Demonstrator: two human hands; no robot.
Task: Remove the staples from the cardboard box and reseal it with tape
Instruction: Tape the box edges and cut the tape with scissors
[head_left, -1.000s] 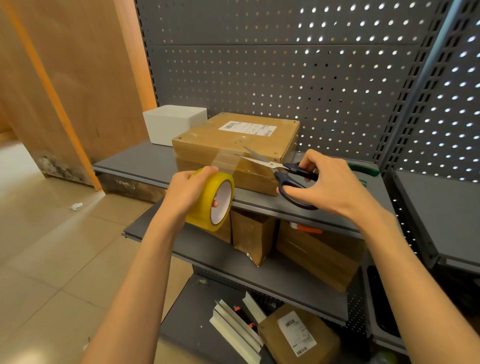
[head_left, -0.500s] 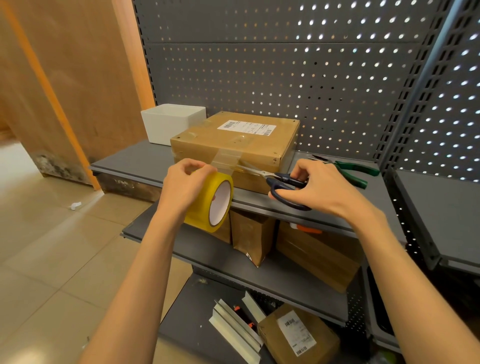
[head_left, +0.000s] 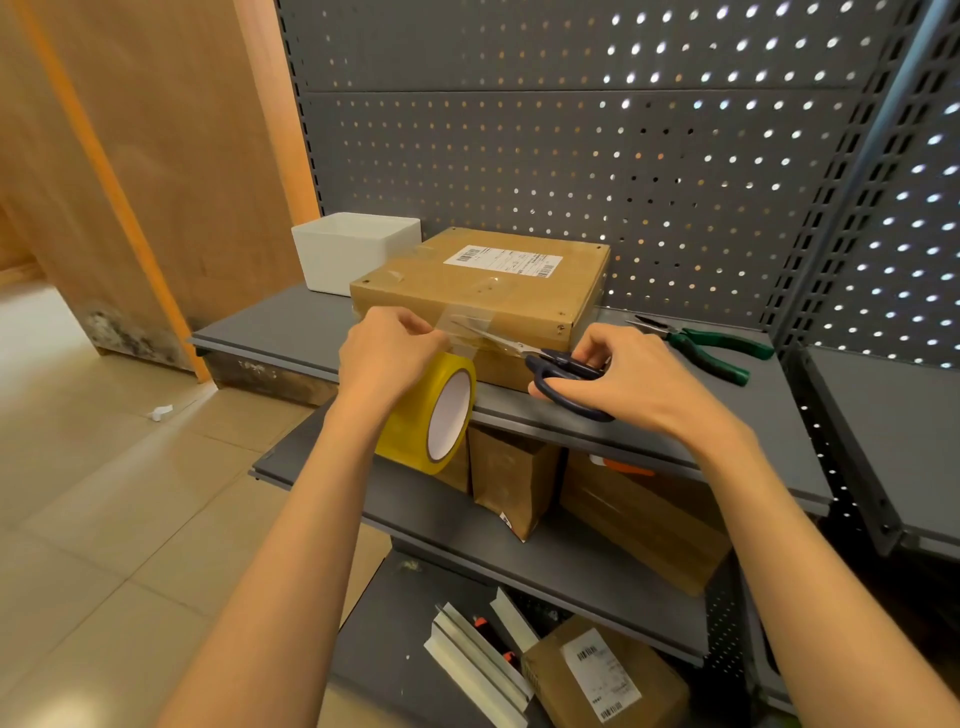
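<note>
Since a strip of clear tape (head_left: 462, 332) already runs from the box (head_left: 483, 291) on the top shelf (head_left: 291, 332) down to the yellow roll (head_left: 431, 410) at the shelf's front edge, the resealing step looks to be at the cut, which calls for the blades to close across the taut strip near the box edge. The left hand (head_left: 387, 358) grips the roll, fingertips pinching the strip, while the right hand (head_left: 618, 376) curls round the scissors (head_left: 540, 358), blades at the tape.
</note>
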